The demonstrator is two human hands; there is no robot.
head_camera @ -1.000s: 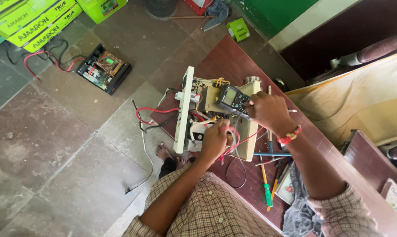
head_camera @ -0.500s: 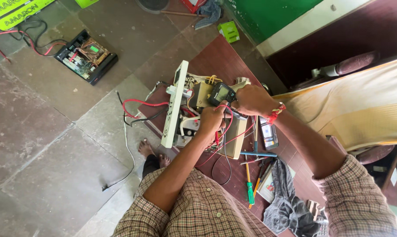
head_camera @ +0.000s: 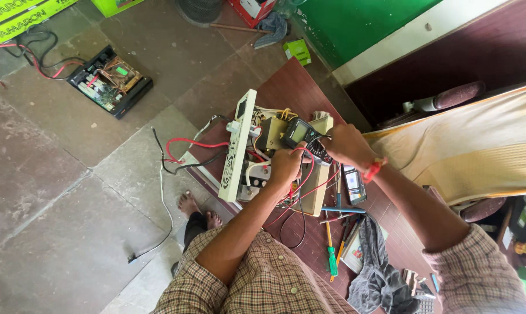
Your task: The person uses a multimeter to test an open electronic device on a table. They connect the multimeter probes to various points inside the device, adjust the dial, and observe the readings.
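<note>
One opened cream power unit (head_camera: 257, 152) on the brown table (head_camera: 292, 87); one dark multimeter (head_camera: 302, 135) resting on top, right hand (head_camera: 343, 145) clenched around its lower end. Left hand (head_camera: 286, 166) pinching red probe leads (head_camera: 300, 180) inside the unit. One black circuit box (head_camera: 110, 80) on the floor. Two green screwdrivers (head_camera: 331, 247) beside the unit. One small green carton (head_camera: 298, 51) at the table's far end; long green-yellow boxes (head_camera: 18, 14) top left.

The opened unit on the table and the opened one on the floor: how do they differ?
The cream unit on the table stands tipped on its side, with the left hand in its wiring; the black unit on the floor lies flat and untouched. The right hand holds a multimeter at the cream one only. Both are open, with red and black leads.
</note>
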